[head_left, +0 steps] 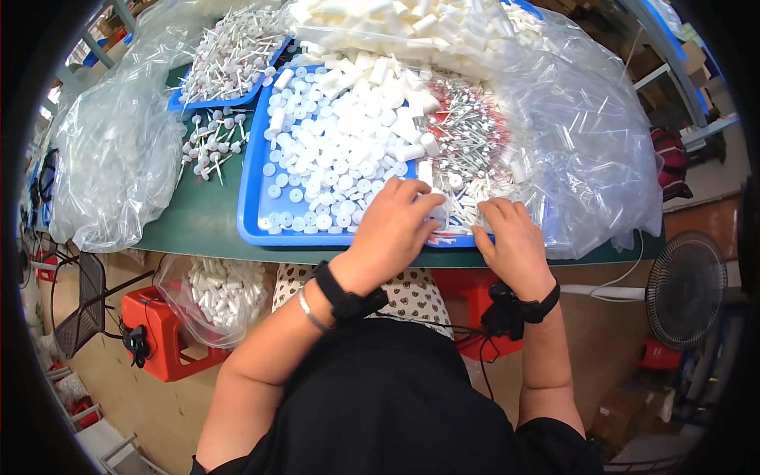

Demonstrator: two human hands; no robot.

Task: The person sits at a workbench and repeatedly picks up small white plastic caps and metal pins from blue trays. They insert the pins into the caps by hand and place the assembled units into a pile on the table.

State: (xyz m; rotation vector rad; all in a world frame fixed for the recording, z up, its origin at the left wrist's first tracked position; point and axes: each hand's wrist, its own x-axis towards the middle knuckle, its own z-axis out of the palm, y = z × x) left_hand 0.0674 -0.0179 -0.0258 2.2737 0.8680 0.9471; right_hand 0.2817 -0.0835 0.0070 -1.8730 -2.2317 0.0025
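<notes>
A blue tray (252, 207) holds a heap of round white plastic discs (336, 170). Beside them lie thin metal-shanked pieces with white and red parts (467, 131). My left hand (394, 226) is over the tray's near edge at the discs' right side, thumb and fingers bent close together; what they hold, if anything, is too small to make out. To its right, my right hand (513, 241) reaches over small white pieces (473, 192) near the tray's front edge. Its thumb and forefinger are apart, and nothing shows between them.
White foam-like cylinders (380, 79) are piled behind, under a clear bag (586, 134) spreading right. Far left, a smaller blue tray (184, 103) holds finished-looking stick pieces (229, 55), with more on the green table (190, 218). Below are a red stool (150, 336) and a fan (685, 290).
</notes>
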